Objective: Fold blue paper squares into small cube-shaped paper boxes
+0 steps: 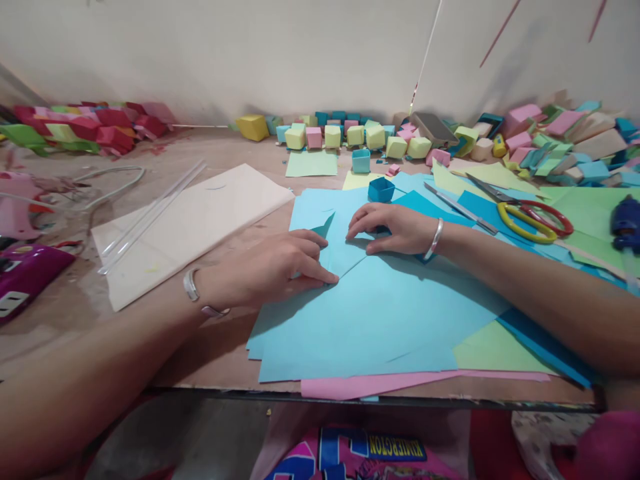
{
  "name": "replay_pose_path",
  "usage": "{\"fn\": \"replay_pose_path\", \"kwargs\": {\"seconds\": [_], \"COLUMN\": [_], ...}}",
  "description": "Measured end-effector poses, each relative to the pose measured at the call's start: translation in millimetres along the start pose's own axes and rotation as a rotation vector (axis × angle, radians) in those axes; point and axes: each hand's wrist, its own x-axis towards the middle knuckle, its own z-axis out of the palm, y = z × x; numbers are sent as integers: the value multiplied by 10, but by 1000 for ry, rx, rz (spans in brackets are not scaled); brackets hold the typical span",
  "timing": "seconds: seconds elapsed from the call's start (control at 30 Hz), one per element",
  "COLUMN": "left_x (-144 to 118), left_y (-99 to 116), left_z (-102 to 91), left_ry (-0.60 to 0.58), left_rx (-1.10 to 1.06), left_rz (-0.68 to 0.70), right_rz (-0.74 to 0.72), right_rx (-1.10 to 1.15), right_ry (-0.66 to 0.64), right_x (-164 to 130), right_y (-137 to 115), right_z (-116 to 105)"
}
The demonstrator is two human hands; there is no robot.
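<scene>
My left hand (pixel 295 263) lies on light blue paper sheets (pixel 370 327), fingers apart, one fingertip touching a thin edge or crease line. Between the hands, a small corner of blue paper (pixel 327 225) sticks up beside the left fingers. My right hand (pixel 400 230) rests on the same sheets, fingers bent and apart, tips on the paper near the far end of that line. Just beyond it stands a small dark blue open paper box (pixel 381 189), with a lighter teal one (pixel 361 161) behind. Whether anything small lies under the fingers is hidden.
Scissors (pixel 527 217) and a silver craft knife (pixel 460 208) lie right of my right hand. Paper cubes (pixel 333 137) line the wall, with heaps at both sides. Cream sheets (pixel 200 227) bear clear sticks (pixel 153 217). A purple device (pixel 33 277) sits left.
</scene>
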Motion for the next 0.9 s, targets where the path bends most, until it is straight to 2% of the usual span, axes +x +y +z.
{"fn": "replay_pose_path", "kwargs": {"seconds": [0.2, 0.33, 0.47, 0.53, 0.6, 0.77, 0.9], "left_x": [2, -8, -7, 0, 7, 0, -5], "left_y": [3, -8, -15, -13, -9, -11, -12], "left_z": [-6, 3, 9, 9, 9, 11, 4], "left_ry": [0, 5, 4, 10, 9, -1, -22], "left_rx": [-2, -13, -12, -13, -19, -34, -17], "left_rz": [6, 12, 9, 7, 5, -3, -26], "right_rz": [-5, 66, 179, 216, 223, 94, -71], "right_rx": [44, 63, -279, -389, -385, -189, -31], "right_ry": [-29, 1, 174, 158, 118, 50, -65], "right_x": [-33, -3, 46, 65, 72, 21, -35], "right_y": [97, -27, -310, -403, -417, -181, 62], "right_z": [-98, 7, 278, 364, 366, 139, -30]}}
